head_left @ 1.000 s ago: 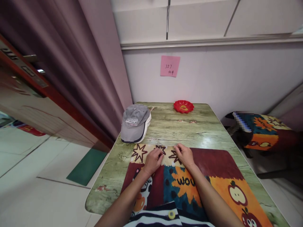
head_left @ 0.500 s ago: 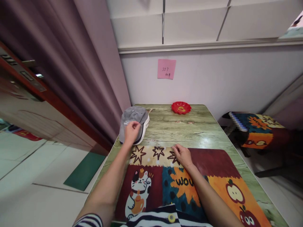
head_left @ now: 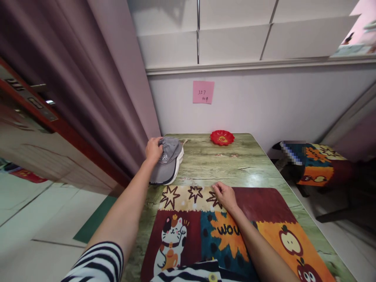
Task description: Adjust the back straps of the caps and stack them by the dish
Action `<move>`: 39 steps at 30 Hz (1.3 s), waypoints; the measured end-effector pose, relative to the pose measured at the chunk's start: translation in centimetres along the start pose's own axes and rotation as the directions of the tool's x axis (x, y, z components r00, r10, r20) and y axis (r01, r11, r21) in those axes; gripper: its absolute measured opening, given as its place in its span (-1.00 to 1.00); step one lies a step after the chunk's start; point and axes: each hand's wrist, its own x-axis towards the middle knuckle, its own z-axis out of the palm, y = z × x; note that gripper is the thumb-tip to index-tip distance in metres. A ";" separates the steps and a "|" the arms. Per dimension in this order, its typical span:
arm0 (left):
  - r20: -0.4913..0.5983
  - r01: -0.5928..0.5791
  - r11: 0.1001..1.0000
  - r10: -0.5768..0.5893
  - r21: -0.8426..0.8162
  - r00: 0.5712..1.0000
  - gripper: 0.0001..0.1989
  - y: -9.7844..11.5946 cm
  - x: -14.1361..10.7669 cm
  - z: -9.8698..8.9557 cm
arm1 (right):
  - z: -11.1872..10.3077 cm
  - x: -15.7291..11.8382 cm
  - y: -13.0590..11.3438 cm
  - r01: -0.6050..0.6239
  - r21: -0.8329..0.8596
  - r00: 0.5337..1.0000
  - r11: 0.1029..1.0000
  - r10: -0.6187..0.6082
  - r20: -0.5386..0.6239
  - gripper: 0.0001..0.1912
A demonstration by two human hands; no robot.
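A grey baseball cap (head_left: 169, 156) with light lettering lies on top of a white cap (head_left: 180, 161) at the table's far left corner. My left hand (head_left: 154, 150) is at the left side of the grey cap's crown, its thumb and fingers closed on the fabric. Part of the crown is hidden behind those fingers. Resting on the top edge of the patterned mat (head_left: 261, 203) is my right hand (head_left: 225, 196), fingers curled together with nothing visible in them.
Toward the wall stands a red scalloped dish (head_left: 222, 138) on the wood-patterned table (head_left: 202, 168). A pink note (head_left: 203, 92) is stuck to the wall. On the left are a curtain (head_left: 117, 78) and a door (head_left: 64, 129); on the right, a covered stool (head_left: 320, 164).
My left hand has moved left and slightly back, from over the cap's front to the left side of its crown. The right hand stays on the mat. The view has tilted up slightly.
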 end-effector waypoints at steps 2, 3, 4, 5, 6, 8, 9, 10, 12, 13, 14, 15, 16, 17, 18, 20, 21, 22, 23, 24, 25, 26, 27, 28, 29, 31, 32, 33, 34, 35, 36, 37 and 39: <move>0.054 -0.073 0.996 0.071 0.042 0.996 -0.65 0.2 0.4 0.0 | 0.0 0.0 0.0 0.002 0.000 1.000 1.000 -0.002 -0.002 -0.60; 0.078 -0.103 0.993 0.098 0.063 0.992 -0.67 0.2 0.6 0.0 | 0.0 0.0 0.0 0.004 0.002 1.000 1.000 -0.004 -0.004 -0.60; 0.099 -0.128 0.988 0.120 0.084 0.988 -0.70 0.3 0.7 0.1 | 0.1 0.0 0.1 0.006 0.004 1.000 1.000 -0.006 -0.005 -0.60; 0.117 -0.150 0.983 0.138 0.104 0.984 -0.72 0.3 0.8 0.1 | 0.1 0.0 0.1 0.009 0.005 1.000 1.000 -0.009 -0.006 -0.59; 0.130 -0.168 0.978 0.152 0.123 0.980 -0.74 0.4 0.9 0.1 | 0.1 0.1 0.2 0.011 0.005 1.000 1.000 -0.011 -0.007 -0.59; 0.148 -0.198 0.967 0.175 0.158 0.973 -0.75 0.4 0.9 0.0 | 0.2 0.1 0.2 0.008 0.000 1.000 1.000 -0.008 -0.008 -0.59; 0.152 -0.210 0.962 0.184 0.173 0.971 -0.75 0.5 0.9 -0.1 | 0.2 0.2 0.3 0.004 -0.002 1.000 1.000 -0.004 -0.009 -0.59; 0.152 -0.219 0.957 0.192 0.188 0.970 -0.75 0.6 1.0 -0.3 | 0.2 0.2 0.3 0.001 -0.004 1.000 1.000 -0.001 -0.010 -0.59; 0.141 -0.228 0.949 0.201 0.216 0.969 -0.74 0.9 1.1 -0.9 | 0.2 0.3 0.3 -0.004 -0.001 1.000 1.000 0.004 -0.012 -0.59; 0.133 -0.230 0.947 0.204 0.226 0.970 -0.73 1.0 1.2 -1.3 | 0.1 0.3 0.2 -0.006 0.002 1.000 1.000 0.006 -0.012 -0.59; 0.125 -0.232 0.943 0.208 0.236 0.970 -0.73 1.2 1.4 -1.9 | 0.1 0.3 0.2 -0.007 0.006 1.000 1.000 0.007 -0.012 -0.59; 0.121 -0.238 0.939 0.214 0.247 0.969 -0.73 1.5 1.5 -2.5 | 0.0 0.3 0.1 -0.007 0.011 1.000 1.000 0.007 -0.012 -0.59; 0.120 -0.248 0.934 0.223 0.259 0.967 -0.74 1.8 1.6 -3.2 | 0.0 0.3 0.1 -0.007 0.015 1.000 1.000 0.008 -0.012 -0.59; 0.123 -0.264 0.926 0.238 0.270 0.963 -0.75 2.1 1.7 -4.0 | 0.0 0.3 0.1 -0.007 0.018 1.000 1.000 0.007 -0.012 -0.59; 0.126 -0.284 0.917 0.258 0.281 0.958 -0.76 2.5 1.7 -4.9 | -0.1 0.3 0.1 -0.007 0.019 1.000 1.000 0.007 -0.013 -0.59; 0.121 -0.331 0.897 0.308 0.292 0.944 -0.77 3.5 1.6 -6.7 | -0.1 0.3 0.1 -0.006 0.025 1.000 1.000 0.006 -0.015 -0.60; 0.109 -0.351 0.890 0.333 0.291 0.937 -0.78 4.2 1.4 -7.6 | -0.1 0.3 0.1 -0.007 0.030 1.000 1.000 0.007 -0.017 -0.60; 0.092 -0.366 0.886 0.355 0.286 0.931 -0.78 4.9 1.1 -8.4 | -0.2 0.2 0.0 -0.008 0.040 1.000 0.999 0.009 -0.020 -0.60; 0.071 -0.373 0.885 0.368 0.280 0.927 -0.77 5.7 0.8 -9.2 | -0.2 0.1 -0.2 -0.012 0.056 1.000 0.998 0.014 -0.026 -0.61; 0.052 -0.372 0.887 0.373 0.273 0.926 -0.77 6.6 0.4 -9.9 | -0.2 0.0 -0.4 -0.021 0.086 0.999 0.996 0.024 -0.032 -0.61; 0.039 -0.368 0.892 0.372 0.263 0.927 -0.76 7.6 0.0 -10.6 | -0.2 -0.1 -0.9 -0.036 0.142 0.999 0.989 0.041 -0.031 -0.60; 0.031 -0.364 0.896 0.369 0.253 0.929 -0.76 8.5 -0.5 -11.1 | -0.2 -0.3 -1.4 -0.061 0.232 0.998 0.971 0.066 -0.015 -0.61; 0.031 -0.364 0.899 0.368 0.242 0.929 -0.76 9.5 -1.0 -11.5 | -0.2 -0.4 -2.1 -0.101 0.351 0.995 0.931 0.100 0.020 -0.62; 0.039 -0.370 0.901 0.371 0.227 0.928 -0.76 10.5 -1.5 -11.7 | -0.2 -0.5 -2.8 -0.157 0.482 0.988 0.862 0.138 0.076 -0.63; 0.052 -0.380 0.901 0.378 0.210 0.924 -0.76 11.4 -2.0 -11.7 | -0.3 -0.6 -3.6 -0.226 0.607 0.974 0.762 0.172 0.147 -0.62; 0.089 -0.409 0.897 0.400 0.166 0.912 -0.77 12.9 -3.0 -11.3 | -0.7 -0.6 -5.3 -0.365 0.765 0.931 0.531 0.226 0.288 -0.47; 0.110 -0.425 0.894 0.413 0.141 0.904 -0.77 13.6 -3.5 -10.9 | -1.0 -0.5 -6.0 -0.416 0.802 0.908 0.429 0.241 0.342 -0.38; 0.131 -0.441 0.890 0.426 0.114 0.895 -0.78 14.2 -4.0 -10.3 | -1.4 -0.3 -6.6 -0.454 0.821 0.888 0.347 0.249 0.386 -0.33; 0.151 -0.456 0.886 0.441 0.086 0.885 -0.79 14.7 -4.5 -9.6 | -1.8 -0.1 -7.1 -0.483 0.831 0.870 0.277 0.253 0.422 -0.33; 0.166 -0.471 0.881 0.456 0.056 0.874 -0.81 15.2 -4.9 -8.9 | -2.2 0.3 -7.4 -0.504 0.836 0.855 0.216 0.258 0.449 -0.35; 0.177 -0.485 0.874 0.474 0.026 0.863 -0.82 15.7 -5.3 -8.2 | -2.6 0.7 -7.5 -0.516 0.842 0.843 0.159 0.267 0.466 -0.39; 0.179 -0.498 0.867 0.490 -0.002 0.853 -0.83 16.2 -5.6 -7.6 | -3.0 1.1 -7.6 -0.514 0.851 0.837 0.104 0.277 0.472 -0.43; 0.159 -0.520 0.852 0.521 -0.052 0.838 -0.83 17.0 -6.4 -6.9 | -3.6 2.2 -7.3 -0.459 0.888 0.851 0.017 0.296 0.434 -0.51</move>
